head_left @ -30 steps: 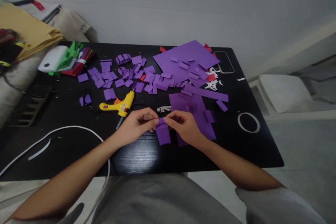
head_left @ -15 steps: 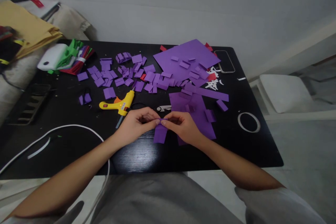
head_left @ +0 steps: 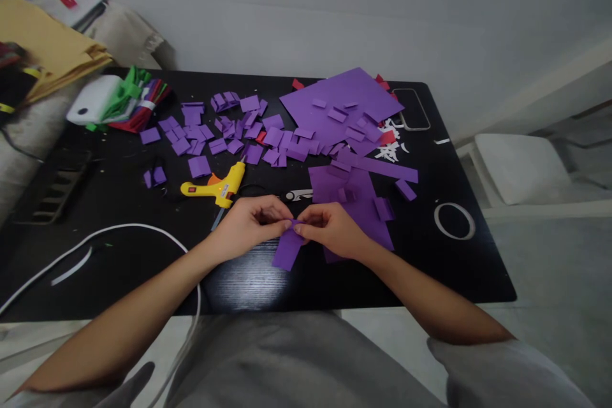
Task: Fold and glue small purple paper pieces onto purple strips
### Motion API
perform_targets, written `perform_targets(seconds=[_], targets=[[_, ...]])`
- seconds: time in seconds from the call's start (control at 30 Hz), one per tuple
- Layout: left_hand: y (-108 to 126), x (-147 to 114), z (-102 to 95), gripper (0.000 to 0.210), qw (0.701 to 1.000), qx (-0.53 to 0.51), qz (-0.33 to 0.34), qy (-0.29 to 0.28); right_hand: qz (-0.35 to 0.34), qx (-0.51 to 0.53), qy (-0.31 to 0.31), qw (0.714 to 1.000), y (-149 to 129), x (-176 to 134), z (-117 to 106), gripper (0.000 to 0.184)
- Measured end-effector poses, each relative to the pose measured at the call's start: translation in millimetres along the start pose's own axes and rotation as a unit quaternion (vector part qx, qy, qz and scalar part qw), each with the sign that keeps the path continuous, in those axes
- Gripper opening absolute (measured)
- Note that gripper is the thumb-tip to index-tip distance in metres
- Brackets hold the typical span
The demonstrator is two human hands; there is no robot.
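Note:
A strip of purple paper (head_left: 287,251) hangs down between my hands above the black table (head_left: 157,280). My left hand (head_left: 252,224) pinches its upper end from the left with thumb and fingers. From the other side my right hand (head_left: 329,229) pinches the same end, thumb tips almost meeting. Fingers hide the very top of the strip. A sheet of purple paper (head_left: 366,210) lies under and beyond my right hand, with small folded purple pieces on it. Just left of my left hand rests a yellow glue gun (head_left: 217,189).
Several folded purple pieces (head_left: 194,132) are scattered along the back, near a larger purple sheet (head_left: 354,89). Scissors (head_left: 299,195) lie beyond my hands. A tape ring (head_left: 454,221) sits at right, a white cable (head_left: 138,225) curves at left, and bundled coloured strips (head_left: 138,105) lie at back left.
The purple strip has tilted, its lower end swinging left and toward me. Both hands keep their pinch in nearly the same place.

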State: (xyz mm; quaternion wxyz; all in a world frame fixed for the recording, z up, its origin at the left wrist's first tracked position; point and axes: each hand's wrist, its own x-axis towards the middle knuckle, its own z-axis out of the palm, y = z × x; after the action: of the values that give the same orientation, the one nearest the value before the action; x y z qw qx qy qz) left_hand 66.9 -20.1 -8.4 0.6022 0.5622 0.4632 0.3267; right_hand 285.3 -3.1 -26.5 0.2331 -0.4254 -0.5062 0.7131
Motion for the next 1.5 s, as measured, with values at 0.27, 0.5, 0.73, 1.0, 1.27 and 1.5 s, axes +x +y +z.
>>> perform_targets(seconds=[0.27,0.5,0.73,1.0,1.27,1.5], targets=[[3,2,-6.8,0.016,1.0,0.008,-0.005,0.022,0.0,0.042,0.006,0.999,-1,1,0,0.023],[3,1,-3.3,0.013,1.0,0.015,0.008,0.013,-0.021,0.026,0.01,0.999,1,1,4,0.021],[-4,0,0.2,0.017,0.999,0.024,-0.002,-0.022,-0.034,-0.016,0.013,0.999,5,-2,5,0.016],[1,1,-8.7,0.021,0.999,0.001,-0.033,-0.033,-0.026,-0.005,0.019,0.999,4,0,3,0.017],[2,3,-12.0,0.027,0.997,-0.048,-0.054,-0.03,-0.016,0.027,0.018,0.999,1,0,4,0.024],[4,3,-18.2,0.028,0.996,-0.066,-0.05,-0.024,-0.032,0.027,0.043,0.998,-1,1,1,0.033]])
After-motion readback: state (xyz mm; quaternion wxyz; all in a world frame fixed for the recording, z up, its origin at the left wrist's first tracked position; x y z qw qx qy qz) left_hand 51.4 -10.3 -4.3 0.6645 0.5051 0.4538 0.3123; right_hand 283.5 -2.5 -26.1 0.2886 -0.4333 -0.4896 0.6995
